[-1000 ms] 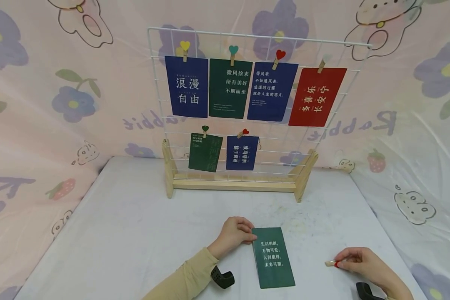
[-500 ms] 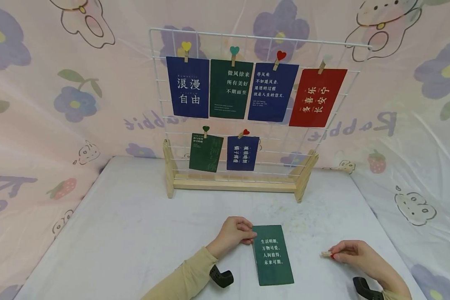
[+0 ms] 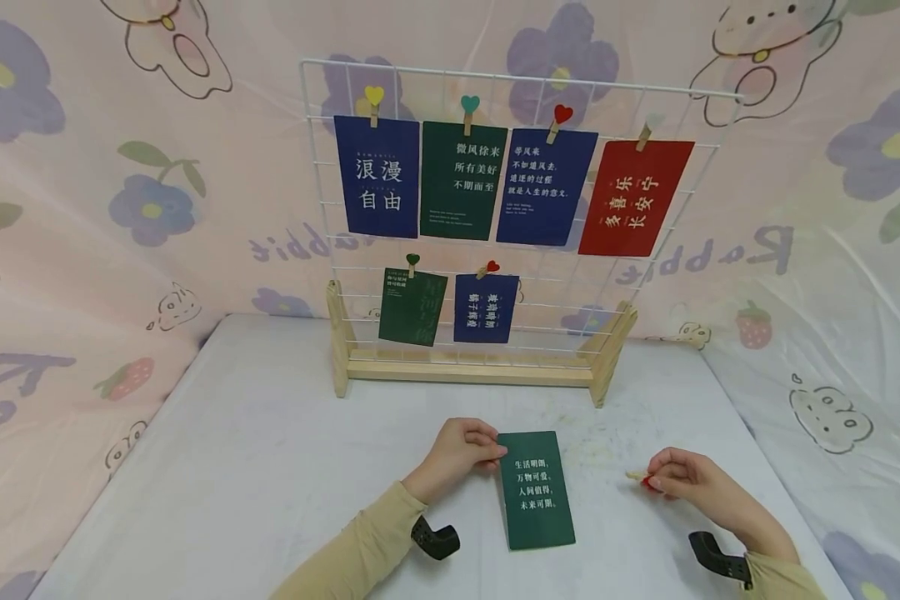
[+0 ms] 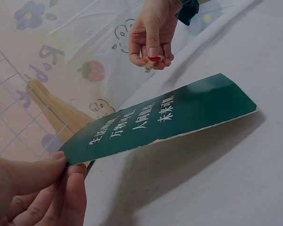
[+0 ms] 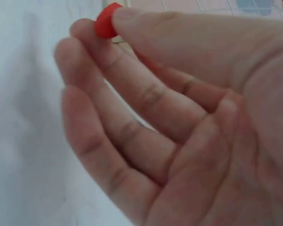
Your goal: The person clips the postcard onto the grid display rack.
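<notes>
My left hand [image 3: 461, 454] pinches the upper left corner of a green card [image 3: 536, 492] with white writing. In the left wrist view the card [image 4: 165, 117] is tilted above the white table and casts a shadow below it. To the right of the card, my right hand [image 3: 697, 483] pinches a small wooden clothespin [image 3: 636, 476] with a red heart on it. The right wrist view shows the red heart [image 5: 108, 21] between thumb and forefinger; most of the wooden part is hidden there.
Behind the hands stands a white wire grid rack [image 3: 540, 258] on a wooden base [image 3: 468, 372]. Several cards hang on it in two rows, each under a heart clothespin, among them a red card [image 3: 636, 198]. A patterned cloth [image 3: 217, 167] hangs behind.
Both hands have moved forward towards the rack, the left with the green card and the right with the clothespin. The right hand has also come left, nearer the card.
</notes>
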`<state>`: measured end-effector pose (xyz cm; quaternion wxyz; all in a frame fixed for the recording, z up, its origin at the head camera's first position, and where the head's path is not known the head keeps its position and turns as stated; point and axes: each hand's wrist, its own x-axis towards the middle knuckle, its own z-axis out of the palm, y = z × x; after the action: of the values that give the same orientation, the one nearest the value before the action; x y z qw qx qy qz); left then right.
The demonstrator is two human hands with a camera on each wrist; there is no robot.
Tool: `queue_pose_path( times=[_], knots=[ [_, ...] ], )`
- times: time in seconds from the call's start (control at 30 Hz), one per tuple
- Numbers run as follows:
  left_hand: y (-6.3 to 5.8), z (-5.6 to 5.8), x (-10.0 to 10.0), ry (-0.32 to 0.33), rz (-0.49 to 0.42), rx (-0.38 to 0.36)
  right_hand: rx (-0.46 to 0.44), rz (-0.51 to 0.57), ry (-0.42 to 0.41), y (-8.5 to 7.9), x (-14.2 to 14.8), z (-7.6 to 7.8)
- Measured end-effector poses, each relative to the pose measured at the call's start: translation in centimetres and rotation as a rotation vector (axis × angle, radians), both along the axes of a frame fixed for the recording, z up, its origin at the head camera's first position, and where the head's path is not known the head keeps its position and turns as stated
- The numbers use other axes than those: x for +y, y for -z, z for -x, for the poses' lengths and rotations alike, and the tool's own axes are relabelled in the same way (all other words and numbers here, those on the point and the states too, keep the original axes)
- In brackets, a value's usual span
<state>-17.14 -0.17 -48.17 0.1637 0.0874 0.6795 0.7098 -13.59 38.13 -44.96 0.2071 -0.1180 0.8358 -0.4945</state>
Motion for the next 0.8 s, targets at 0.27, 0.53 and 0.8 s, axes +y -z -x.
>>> queue_pose_path(
  times=[0.27,0.53,0.8],
  knots=[
    [-1.1,0.6,-0.5,-0.004,0.011,0.024,0.028,-0.025,0.018,-0.5,-1.3,1.3],
    [-2.0,1.3,-0.8,-0.011,-0.009,0.045,0.067,0.013,0.04,-1.1,-2.8,2.4],
    [-2.6,1.9,-1.0,-0.014,-0.028,0.054,0.053,0.046,0.084,-1.6,-4.5,3.4]
  ],
)
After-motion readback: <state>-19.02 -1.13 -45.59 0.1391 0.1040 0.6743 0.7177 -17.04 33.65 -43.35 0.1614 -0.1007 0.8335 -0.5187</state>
